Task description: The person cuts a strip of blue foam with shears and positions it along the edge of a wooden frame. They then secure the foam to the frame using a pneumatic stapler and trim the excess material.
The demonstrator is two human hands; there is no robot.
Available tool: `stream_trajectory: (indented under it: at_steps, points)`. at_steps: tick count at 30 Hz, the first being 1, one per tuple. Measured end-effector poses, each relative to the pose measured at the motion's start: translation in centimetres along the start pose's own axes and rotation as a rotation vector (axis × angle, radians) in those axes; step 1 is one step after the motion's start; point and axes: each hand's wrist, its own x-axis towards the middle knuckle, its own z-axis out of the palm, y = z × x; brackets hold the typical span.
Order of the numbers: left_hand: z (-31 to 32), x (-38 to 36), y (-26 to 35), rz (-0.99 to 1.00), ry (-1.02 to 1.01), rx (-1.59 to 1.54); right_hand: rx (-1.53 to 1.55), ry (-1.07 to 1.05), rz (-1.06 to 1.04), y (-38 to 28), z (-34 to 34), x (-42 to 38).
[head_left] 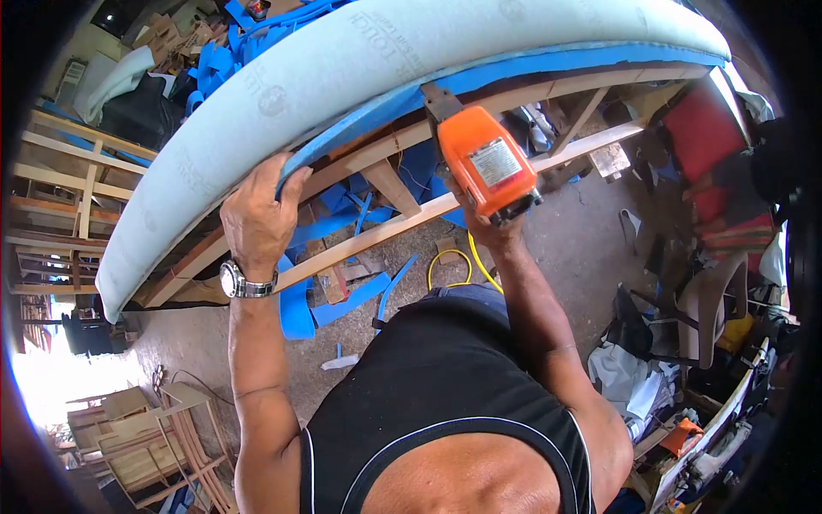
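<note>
A long curved cushion (282, 103) in pale printed cloth runs along a wooden frame (368, 244). Blue foam strip (514, 70) lies along the cushion's lower edge. My left hand (261, 214), with a watch at the wrist, pinches the strip's left end between thumb and fingers. An orange staple gun (488, 163) is in my right hand (492, 224), which is mostly hidden beneath it. The gun's metal nose touches or nearly touches the blue strip, right of my left hand.
Blue foam scraps (351, 300) and a yellow hose (475, 261) lie on the floor below the frame. Wooden frames (154, 437) stand at the lower left. A chair (711, 300) and piled materials (621, 373) are on the right.
</note>
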Motion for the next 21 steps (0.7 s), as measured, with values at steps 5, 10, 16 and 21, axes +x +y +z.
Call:
stream_trajectory:
  at_steps: [5, 10, 16, 21]
  points:
    - [-0.4, -0.5, -1.2, 0.046, 0.024, 0.036, 0.353, 0.111, 0.001, -0.8, 3.0, -0.3]
    - [-0.4, -0.7, -2.1, 0.054, 0.016, 0.078, 0.557, 0.140, 0.176, -1.0, 4.8, -0.9]
    - [-0.5, -2.1, -1.4, -0.008, -0.014, 0.035, 0.400, 0.072, -0.159, -1.7, 1.7, 0.4]
    - [-2.7, -7.3, -2.4, -0.086, -0.158, 0.051, 1.169, 0.109, 0.454, 1.2, 3.6, -1.5]
